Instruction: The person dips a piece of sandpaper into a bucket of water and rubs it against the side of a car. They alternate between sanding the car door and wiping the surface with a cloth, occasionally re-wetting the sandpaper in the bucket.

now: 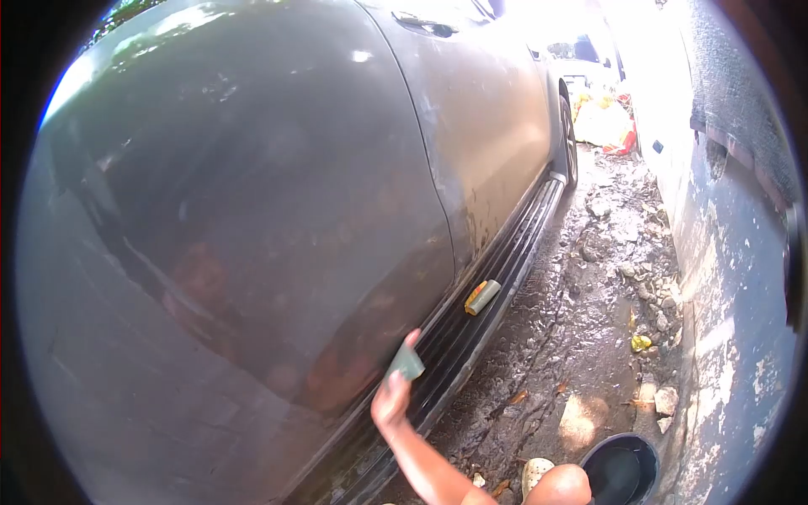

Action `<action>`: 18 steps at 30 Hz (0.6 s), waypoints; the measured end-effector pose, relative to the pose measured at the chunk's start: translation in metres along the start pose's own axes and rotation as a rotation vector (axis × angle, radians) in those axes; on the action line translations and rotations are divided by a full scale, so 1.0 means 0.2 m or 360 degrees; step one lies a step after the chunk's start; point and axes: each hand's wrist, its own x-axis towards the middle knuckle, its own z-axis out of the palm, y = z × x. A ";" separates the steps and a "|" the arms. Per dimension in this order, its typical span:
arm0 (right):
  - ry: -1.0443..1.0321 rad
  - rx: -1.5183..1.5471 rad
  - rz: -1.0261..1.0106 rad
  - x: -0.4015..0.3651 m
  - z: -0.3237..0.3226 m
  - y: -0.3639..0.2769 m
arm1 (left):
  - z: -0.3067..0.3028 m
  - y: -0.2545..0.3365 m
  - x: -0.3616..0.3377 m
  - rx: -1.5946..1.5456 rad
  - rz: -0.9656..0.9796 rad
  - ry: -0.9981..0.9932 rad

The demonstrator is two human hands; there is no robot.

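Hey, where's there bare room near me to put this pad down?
The running board is bare between your right hand, holding the pad, and the yellow can, and again beyond the can. The wet ground beside it is mostly open. Crowded: stones along the wall, and the black bucket by your knee.

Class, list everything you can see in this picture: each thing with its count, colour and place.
car: one, grey, left
step: one, black, under the doors
can: one, yellow and red, lying on step
stones: many, grey, wet ground by wall
wall: one, white and blue, right
bucket: one, black, bottom right
pad: one, grey-green, at lower door
right hand: one, fingers holding pad
knee: one, bottom edge
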 end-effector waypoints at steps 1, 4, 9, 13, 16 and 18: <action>0.0001 0.0010 -0.0003 0.03 -0.02 0.02 | -0.01 0.00 0.00 -0.0008 0.0017 -0.0008; 0.0028 -0.0112 -0.0001 0.20 -0.13 0.07 | 0.02 -0.11 -0.09 0.0021 0.0091 -0.0128; 0.0279 0.0156 0.0208 0.31 -0.12 0.03 | 0.16 -0.52 -0.40 0.0019 0.0242 -0.0475; 0.0112 0.0104 0.0129 0.17 -0.10 0.11 | -0.03 -0.24 -0.11 0.0415 0.0355 -0.0367; 0.0228 0.0369 0.0239 0.40 -0.28 0.14 | 0.04 -0.18 -0.11 0.0486 0.0253 -0.0086; 0.0303 0.0642 0.0606 0.52 -0.30 0.08 | 0.08 -0.17 -0.09 0.0515 0.0243 0.0017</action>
